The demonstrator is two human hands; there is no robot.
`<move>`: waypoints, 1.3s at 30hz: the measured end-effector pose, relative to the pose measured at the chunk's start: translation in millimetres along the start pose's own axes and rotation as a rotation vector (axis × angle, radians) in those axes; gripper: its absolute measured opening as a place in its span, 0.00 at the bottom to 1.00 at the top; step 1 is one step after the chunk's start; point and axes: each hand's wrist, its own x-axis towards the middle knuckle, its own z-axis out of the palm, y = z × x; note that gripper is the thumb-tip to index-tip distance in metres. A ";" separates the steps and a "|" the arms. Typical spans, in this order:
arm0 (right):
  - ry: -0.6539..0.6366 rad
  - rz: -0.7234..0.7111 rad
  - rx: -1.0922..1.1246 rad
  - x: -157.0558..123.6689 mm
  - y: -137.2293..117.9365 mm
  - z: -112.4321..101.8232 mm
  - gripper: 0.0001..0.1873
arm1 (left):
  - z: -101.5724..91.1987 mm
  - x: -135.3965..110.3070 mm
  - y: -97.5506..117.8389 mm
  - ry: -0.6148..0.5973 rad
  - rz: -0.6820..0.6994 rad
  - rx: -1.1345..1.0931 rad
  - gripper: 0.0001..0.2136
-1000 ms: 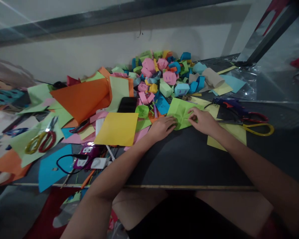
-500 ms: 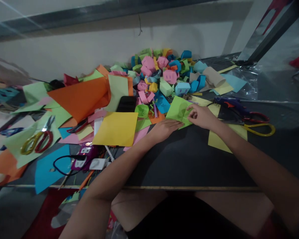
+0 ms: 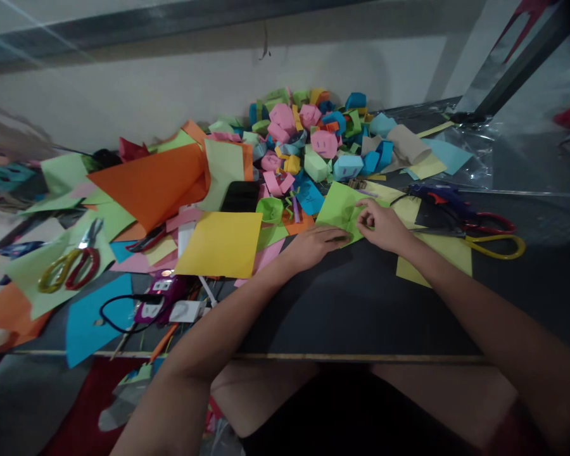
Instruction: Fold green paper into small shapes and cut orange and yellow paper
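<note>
A bright green sheet of paper (image 3: pixel 335 204) lies on the dark tabletop in front of me, with creases near its right side. My left hand (image 3: pixel 316 246) rests along its near edge, fingers stretched out and touching the paper. Over the sheet's right part, my right hand (image 3: pixel 382 225) has curled fingers, thumb and index finger pinched at the paper. Pale yellow paper (image 3: pixel 437 256) lies beneath my right forearm. Just right of that hand are scissors with one yellow and one red handle (image 3: pixel 496 247).
Many small folded paper pieces (image 3: pixel 323 144) are heaped against the wall. Left of my hands lie a yellow sheet (image 3: pixel 221 244), a black phone (image 3: pixel 240 196), a purple power strip (image 3: pixel 166 294) and more scissors (image 3: pixel 78 259). A dark blue tool (image 3: pixel 439 196) sits on the right.
The fingers of my left hand have lifted and bent slightly at the paper's near edge. My right hand stays in nearly the same spot on the green sheet.
</note>
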 end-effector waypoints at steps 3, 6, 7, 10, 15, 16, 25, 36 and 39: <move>-0.025 -0.009 -0.041 -0.5 -0.7 1.4 0.21 | -1.9 -1.8 4.0 -0.005 0.023 0.047 0.15; -0.025 -0.026 -0.075 -0.8 -1.2 3.4 0.19 | -4.0 -3.4 8.4 -0.018 0.016 0.090 0.16; -0.020 -0.033 -0.083 -0.9 -1.4 4.1 0.19 | -4.4 -3.7 9.2 -0.025 0.015 0.097 0.17; -0.008 -0.059 -0.108 -1.3 -2.0 6.0 0.17 | -5.6 -3.5 10.2 -0.037 0.014 0.085 0.17; -0.006 -0.054 -0.113 -2.1 -2.4 8.6 0.17 | -13.8 1.7 21.0 -0.076 -0.061 0.017 0.17; 0.000 -0.054 -0.132 -2.5 -3.1 8.8 0.17 | -15.8 3.2 25.4 -0.099 -0.090 0.017 0.18; 0.012 -0.458 -0.295 -45.3 -50.4 7.4 0.32 | -14.7 6.8 47.0 -0.186 -0.192 0.090 0.24; -0.187 -0.270 -0.391 -75.0 -1.2 1.1 0.39 | -10.8 3.2 40.9 -0.146 -0.178 0.109 0.23; -0.187 -0.262 -0.421 -75.9 -6.9 -3.9 0.38 | -7.9 3.7 38.3 -0.110 -0.175 0.126 0.22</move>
